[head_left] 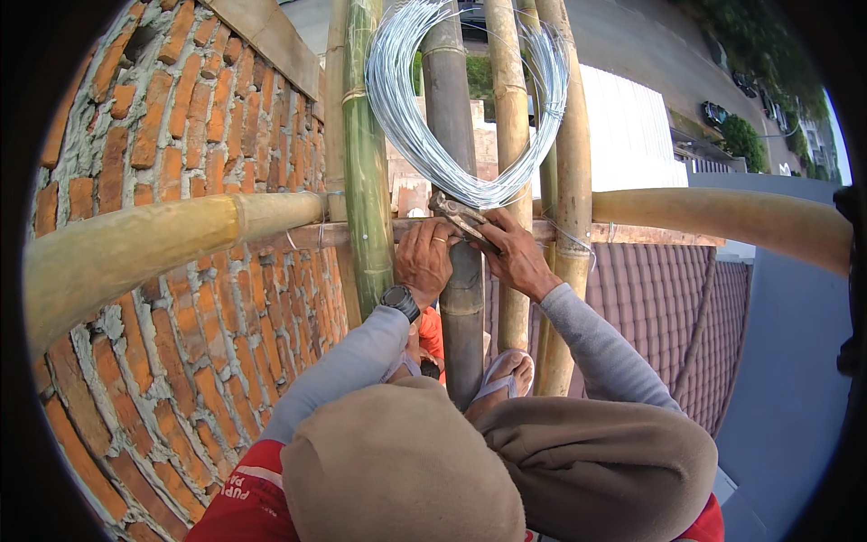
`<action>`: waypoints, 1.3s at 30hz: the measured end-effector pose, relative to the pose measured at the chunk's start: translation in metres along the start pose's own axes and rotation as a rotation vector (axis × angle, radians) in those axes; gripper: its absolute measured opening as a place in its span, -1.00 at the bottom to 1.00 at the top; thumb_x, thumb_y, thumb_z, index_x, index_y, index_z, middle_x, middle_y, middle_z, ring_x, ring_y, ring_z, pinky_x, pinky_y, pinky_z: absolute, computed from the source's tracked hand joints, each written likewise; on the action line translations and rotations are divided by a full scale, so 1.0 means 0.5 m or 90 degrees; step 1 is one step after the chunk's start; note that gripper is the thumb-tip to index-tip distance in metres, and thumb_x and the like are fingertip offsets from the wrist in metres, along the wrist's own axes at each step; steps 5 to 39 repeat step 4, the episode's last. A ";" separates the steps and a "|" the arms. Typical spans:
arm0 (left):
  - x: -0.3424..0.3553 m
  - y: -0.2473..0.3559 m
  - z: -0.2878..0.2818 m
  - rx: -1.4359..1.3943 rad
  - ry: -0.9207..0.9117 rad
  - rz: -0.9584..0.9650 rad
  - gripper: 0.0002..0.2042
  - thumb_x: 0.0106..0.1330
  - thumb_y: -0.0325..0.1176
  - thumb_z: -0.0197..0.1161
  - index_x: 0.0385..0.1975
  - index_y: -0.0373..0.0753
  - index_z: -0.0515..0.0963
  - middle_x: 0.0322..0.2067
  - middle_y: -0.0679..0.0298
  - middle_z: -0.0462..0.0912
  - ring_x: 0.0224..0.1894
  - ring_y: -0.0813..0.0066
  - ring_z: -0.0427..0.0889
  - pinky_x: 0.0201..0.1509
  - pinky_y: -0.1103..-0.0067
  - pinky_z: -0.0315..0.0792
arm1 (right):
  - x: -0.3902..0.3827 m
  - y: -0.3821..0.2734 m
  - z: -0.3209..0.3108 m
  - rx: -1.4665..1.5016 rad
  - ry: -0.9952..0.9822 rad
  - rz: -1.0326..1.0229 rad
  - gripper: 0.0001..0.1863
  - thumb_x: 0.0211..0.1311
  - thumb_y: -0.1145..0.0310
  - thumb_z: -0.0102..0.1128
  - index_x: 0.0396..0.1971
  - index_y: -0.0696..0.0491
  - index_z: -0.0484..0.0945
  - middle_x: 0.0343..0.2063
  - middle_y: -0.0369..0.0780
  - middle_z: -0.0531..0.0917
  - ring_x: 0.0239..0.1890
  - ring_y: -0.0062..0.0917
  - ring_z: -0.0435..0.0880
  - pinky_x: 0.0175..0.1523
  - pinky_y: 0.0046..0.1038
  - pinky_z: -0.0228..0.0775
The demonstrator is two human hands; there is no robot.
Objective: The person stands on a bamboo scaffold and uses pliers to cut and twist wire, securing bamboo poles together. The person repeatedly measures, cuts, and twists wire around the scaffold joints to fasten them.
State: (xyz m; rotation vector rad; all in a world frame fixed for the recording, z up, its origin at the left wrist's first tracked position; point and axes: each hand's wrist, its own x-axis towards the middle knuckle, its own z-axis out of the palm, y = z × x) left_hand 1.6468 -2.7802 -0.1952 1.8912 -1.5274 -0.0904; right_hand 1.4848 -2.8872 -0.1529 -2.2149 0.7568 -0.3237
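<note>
My right hand (518, 256) is closed round the handles of a pair of pincers (461, 213). Their jaws lie over the dark bamboo pole (464, 312), where it meets a wooden crosspiece (652, 235). On the left side of that joint, my left hand (423, 259) has its fingers curled in close to the pole; what they grip is hidden. A large coil of silvery wire (390, 101) rests across the upright-looking poles just beyond the pincers, its lower curve close to my right hand.
A green bamboo pole (368, 172) and a yellow one (573, 163) flank the joint. Thick bamboo rails (163, 239) run out to both sides. A rough brick wall (194, 316) stands left; a tiled roof (646, 307) lies below right. Someone in orange (432, 331) is below.
</note>
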 end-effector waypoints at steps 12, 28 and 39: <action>-0.004 0.006 0.002 -0.041 -0.021 -0.043 -0.86 0.27 -0.39 0.33 -0.20 -0.15 0.61 -0.15 0.27 0.63 -0.10 0.18 0.63 0.01 0.33 0.50 | 0.022 0.019 -0.010 -0.022 -0.068 -0.014 -0.68 0.21 0.45 0.37 -0.04 0.13 0.59 -0.04 -0.06 0.53 -0.04 -0.10 0.64 -0.02 -0.18 0.55; -0.004 0.006 0.002 -0.041 -0.021 -0.043 -0.86 0.27 -0.39 0.33 -0.20 -0.15 0.61 -0.15 0.27 0.63 -0.10 0.18 0.63 0.01 0.33 0.50 | 0.022 0.019 -0.010 -0.022 -0.068 -0.014 -0.68 0.21 0.45 0.37 -0.04 0.13 0.59 -0.04 -0.06 0.53 -0.04 -0.10 0.64 -0.02 -0.18 0.55; -0.004 0.006 0.002 -0.041 -0.021 -0.043 -0.86 0.27 -0.39 0.33 -0.20 -0.15 0.61 -0.15 0.27 0.63 -0.10 0.18 0.63 0.01 0.33 0.50 | 0.022 0.019 -0.010 -0.022 -0.068 -0.014 -0.68 0.21 0.45 0.37 -0.04 0.13 0.59 -0.04 -0.06 0.53 -0.04 -0.10 0.64 -0.02 -0.18 0.55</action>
